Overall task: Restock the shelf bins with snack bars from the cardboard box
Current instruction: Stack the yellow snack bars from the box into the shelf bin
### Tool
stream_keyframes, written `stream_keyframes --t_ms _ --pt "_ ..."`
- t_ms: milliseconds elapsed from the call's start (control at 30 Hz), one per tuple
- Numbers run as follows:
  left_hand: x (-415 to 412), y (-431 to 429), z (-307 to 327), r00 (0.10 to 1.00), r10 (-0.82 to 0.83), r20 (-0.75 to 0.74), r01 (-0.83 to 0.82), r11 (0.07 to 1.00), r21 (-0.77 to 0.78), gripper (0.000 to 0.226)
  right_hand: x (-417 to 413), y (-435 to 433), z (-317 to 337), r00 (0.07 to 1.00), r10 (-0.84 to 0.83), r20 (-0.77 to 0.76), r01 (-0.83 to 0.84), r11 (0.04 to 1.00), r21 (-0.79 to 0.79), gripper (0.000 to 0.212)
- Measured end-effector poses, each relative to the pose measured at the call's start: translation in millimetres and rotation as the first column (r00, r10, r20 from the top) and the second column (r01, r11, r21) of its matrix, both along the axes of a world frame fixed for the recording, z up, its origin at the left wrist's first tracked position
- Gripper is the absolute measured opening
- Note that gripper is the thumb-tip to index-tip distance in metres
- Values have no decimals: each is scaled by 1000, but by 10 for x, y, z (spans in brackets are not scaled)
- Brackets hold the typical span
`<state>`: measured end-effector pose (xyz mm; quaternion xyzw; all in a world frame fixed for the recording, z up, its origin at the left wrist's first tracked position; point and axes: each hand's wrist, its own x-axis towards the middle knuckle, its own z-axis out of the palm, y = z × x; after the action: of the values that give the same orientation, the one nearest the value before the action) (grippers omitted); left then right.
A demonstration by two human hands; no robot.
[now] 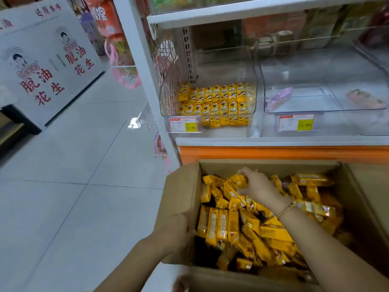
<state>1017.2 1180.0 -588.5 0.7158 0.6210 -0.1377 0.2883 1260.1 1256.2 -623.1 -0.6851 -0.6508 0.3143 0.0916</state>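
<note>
Shop floor (73,154); right hand (257,184) on snack bars (223,226) in cardboard box (181,192).

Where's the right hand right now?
Head view, lower centre: the right hand is inside the cardboard box, fingers curled round a yellow snack bar toward the box's far left.

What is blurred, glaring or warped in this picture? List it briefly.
Head view: the wide-angle lens bends the white shelf post; a light reflection glares on the floor tile; clear bins show hazy reflections; price tags are too soft to read; snack bars in the cardboard box look fairly sharp.
</note>
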Motion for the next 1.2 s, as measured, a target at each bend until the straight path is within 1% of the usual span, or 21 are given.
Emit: stream_keyframes --t_ms 67,100,167,233,300,367,433,500,600,667,733,800,833,900,967,1100,1200 --pt "-9 6 52 1000 -17 5 17 999 -33 20 5 -65 -160 996 -27 -85 31 999 43 47" --pt "-12 17 80 999 -35 -7 34 998 -52 22 -3 -89 -227 994 -29 -108 35 998 52 43" --pt "-10 40 92 998 -60 -23 58 994 -92 27 -32 -144 -324 992 -8 -127 14 999 46 42" --pt "15 53 87 996 -70 -46 65 992 -111 30 -76 -217 -393 989 69 -129 -69 998 5 48" --pt "60 60 89 994 -78 -73 69 990 -120 32 -112 -315 -426 975 194 -110 -200 979 -43 63" --pt "120 65 130 993 -82 -80 72 990 -121 32 -140 -401 -426 953 286 -97 -296 950 -99 76" --pt "169 58 202 988 -122 -90 111 987 -112 33 -171 -432 -420 939 342 -45 -345 931 -116 80" --pt "195 48 267 980 -169 -103 158 982 -106 33 -190 -373 -430 943 332 36 -329 942 -63 71" --pt "210 34 330 983 -168 -76 161 983 -89 30 -157 -208 -472 956 230 181 -239 971 29 57" --pt "211 24 336 986 -154 -59 148 984 -96 30 -99 -98 -523 962 162 220 -172 985 27 52" --pt "216 27 321 988 -139 -60 133 986 -104 27 -74 -10 -544 985 80 150 -79 997 -12 54" --pt "228 47 305 990 -124 -63 116 987 -111 23 -90 74 -530 995 59 81 -54 996 -66 56" --pt "231 58 298 990 -121 -66 112 987 -117 23 -110 106 -514 994 86 66 -79 991 -105 57" --pt "250 92 299 991 -119 -64 110 986 -128 20 -169 151 -492 980 192 47 -179 964 -198 57" --pt "270 124 314 989 -130 -71 120 984 -131 27 -225 192 -458 965 261 36 -242 931 -275 59" --pt "264 174 311 988 -127 -90 113 982 -150 32 -272 252 -386 962 273 18 -251 907 -338 60" --pt "248 191 288 990 -112 -90 98 985 -143 23 -230 211 -396 969 246 17 -229 924 -306 59"
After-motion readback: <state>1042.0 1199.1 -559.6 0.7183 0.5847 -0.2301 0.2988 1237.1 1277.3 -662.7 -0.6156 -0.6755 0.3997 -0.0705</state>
